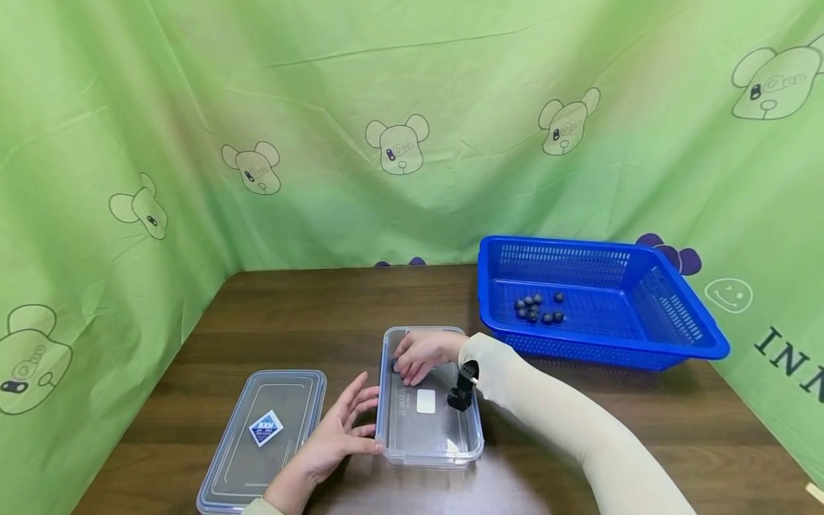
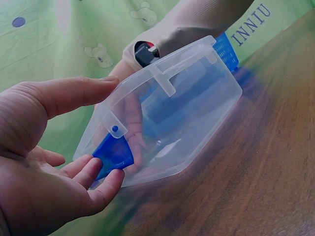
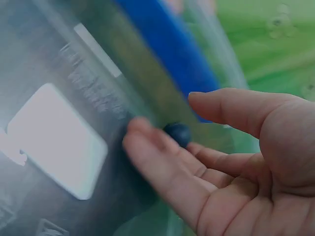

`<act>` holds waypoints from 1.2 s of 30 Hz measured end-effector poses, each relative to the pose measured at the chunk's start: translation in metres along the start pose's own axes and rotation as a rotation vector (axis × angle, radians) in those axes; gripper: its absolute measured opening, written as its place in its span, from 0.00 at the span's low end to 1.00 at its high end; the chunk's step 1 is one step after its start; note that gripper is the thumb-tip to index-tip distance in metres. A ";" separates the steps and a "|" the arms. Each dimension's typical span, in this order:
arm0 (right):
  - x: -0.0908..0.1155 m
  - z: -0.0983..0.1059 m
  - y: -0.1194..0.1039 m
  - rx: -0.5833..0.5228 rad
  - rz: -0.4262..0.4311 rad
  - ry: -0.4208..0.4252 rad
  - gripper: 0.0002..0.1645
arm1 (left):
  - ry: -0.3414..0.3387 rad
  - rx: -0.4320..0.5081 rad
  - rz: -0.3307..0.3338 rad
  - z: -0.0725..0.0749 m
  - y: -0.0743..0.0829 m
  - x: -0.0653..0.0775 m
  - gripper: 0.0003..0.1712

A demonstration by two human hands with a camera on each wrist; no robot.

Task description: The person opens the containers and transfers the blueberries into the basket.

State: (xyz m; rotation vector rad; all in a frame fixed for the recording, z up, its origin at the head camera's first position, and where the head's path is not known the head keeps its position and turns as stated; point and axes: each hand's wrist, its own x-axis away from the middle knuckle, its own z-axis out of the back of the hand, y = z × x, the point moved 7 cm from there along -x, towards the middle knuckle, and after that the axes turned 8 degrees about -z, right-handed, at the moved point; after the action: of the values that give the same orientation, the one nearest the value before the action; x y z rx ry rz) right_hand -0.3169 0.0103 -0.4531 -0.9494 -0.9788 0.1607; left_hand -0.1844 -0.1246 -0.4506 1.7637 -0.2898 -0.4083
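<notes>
A clear plastic food container [image 1: 431, 436] stands upright on the table, a white label [image 1: 425, 401] showing at its bottom. My right hand [image 1: 425, 354] reaches down inside its far part. In the right wrist view a blueberry [image 3: 177, 133] sits just behind the fingers, with the thumb held apart from it. My left hand [image 1: 337, 436] rests against the container's left side, fingers spread and thumb at the near corner. The left wrist view shows those fingertips at a blue clip [image 2: 114, 153] on the container's side.
At the back right stands a blue plastic basket [image 1: 599, 347] holding several blueberries [image 1: 531, 312]. A clear lid [image 1: 283, 400] with a blue edge and a diamond sticker lies left of the container. A green printed curtain [image 1: 322, 93] hangs behind the wooden table [image 1: 347, 297].
</notes>
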 end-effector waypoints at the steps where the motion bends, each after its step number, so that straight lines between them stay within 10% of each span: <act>1: -0.002 -0.002 0.001 0.003 -0.003 0.002 0.18 | 0.000 -0.001 0.000 0.000 0.000 0.000 0.67; 14: -0.012 -0.007 0.002 0.065 0.010 0.032 0.01 | -0.008 -0.002 -0.007 0.000 0.001 0.001 0.67; 36: 0.029 0.021 -0.024 0.040 0.111 -0.013 0.14 | 0.004 -0.007 0.001 0.000 0.000 0.001 0.66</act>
State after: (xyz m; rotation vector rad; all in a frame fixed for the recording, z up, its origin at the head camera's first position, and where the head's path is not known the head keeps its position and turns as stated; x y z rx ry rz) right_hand -0.3227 0.0234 -0.4127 -0.9672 -0.9322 0.2793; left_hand -0.1838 -0.1249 -0.4504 1.7573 -0.2862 -0.4042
